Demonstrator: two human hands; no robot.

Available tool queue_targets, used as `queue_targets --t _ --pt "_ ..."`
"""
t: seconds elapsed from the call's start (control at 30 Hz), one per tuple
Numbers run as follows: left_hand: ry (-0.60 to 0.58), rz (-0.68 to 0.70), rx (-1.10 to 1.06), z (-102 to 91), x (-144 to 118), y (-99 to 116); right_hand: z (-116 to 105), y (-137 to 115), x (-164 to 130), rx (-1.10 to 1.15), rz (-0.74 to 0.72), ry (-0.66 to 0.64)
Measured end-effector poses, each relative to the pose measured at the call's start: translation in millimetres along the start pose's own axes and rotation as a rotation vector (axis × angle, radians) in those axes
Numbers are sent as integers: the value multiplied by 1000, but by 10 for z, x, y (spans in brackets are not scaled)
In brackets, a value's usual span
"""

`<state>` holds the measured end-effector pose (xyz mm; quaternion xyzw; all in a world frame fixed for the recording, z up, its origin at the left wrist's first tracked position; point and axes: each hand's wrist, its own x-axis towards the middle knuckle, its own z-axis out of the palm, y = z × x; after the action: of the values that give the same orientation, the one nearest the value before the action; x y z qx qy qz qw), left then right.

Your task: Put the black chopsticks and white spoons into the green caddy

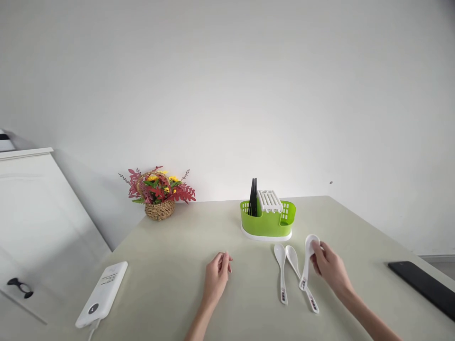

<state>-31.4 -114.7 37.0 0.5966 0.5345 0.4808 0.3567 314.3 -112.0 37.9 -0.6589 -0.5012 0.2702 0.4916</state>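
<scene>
My right hand pinches a white spoon by its bowl, the handle pointing down toward me. Two more white spoons lie on the table to its left: one spoon nearly straight, another spoon slanted, its handle passing behind the held one. My left hand rests at the table's middle, fingers curled together; whether anything is inside them is hidden. Beyond the spoons stands a green cutlery caddy on a white base, with black chopsticks in its left compartment and a white slotted rack on top.
A wicker basket of artificial flowers stands at the back left of the table. A white power bank with a cable lies at the front left. On the right edge is a black flat object. A white cabinet stands left.
</scene>
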Motion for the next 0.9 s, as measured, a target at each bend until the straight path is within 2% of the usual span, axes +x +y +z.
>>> queue_targets --t 0.1,0.2,0.33,0.43,0.53,0.63,0.73,0.9 --pt "-6 -9 -7 4 -1 -10 -188 -393 115 112 -80 -1" --pt "-2 -2 -4 10 2 -22 -294 -943 219 120 -193 0" --pt "-3 16 -3 16 4 -48 -263 -1622 337 26 -341 -26" --pt "-11 17 -5 23 0 -65 -175 -1944 457 -81 -449 -22" --pt "-10 26 1 25 -5 -67 -74 -2087 585 -231 -535 -23" --pt "-7 35 5 22 -8 -59 43 -2094 671 -458 -621 0" --pt "-13 38 7 17 -8 -52 190 -2021 709 -634 -707 50" --pt "-13 22 10 16 -9 -62 476 -1816 758 -682 -912 135"
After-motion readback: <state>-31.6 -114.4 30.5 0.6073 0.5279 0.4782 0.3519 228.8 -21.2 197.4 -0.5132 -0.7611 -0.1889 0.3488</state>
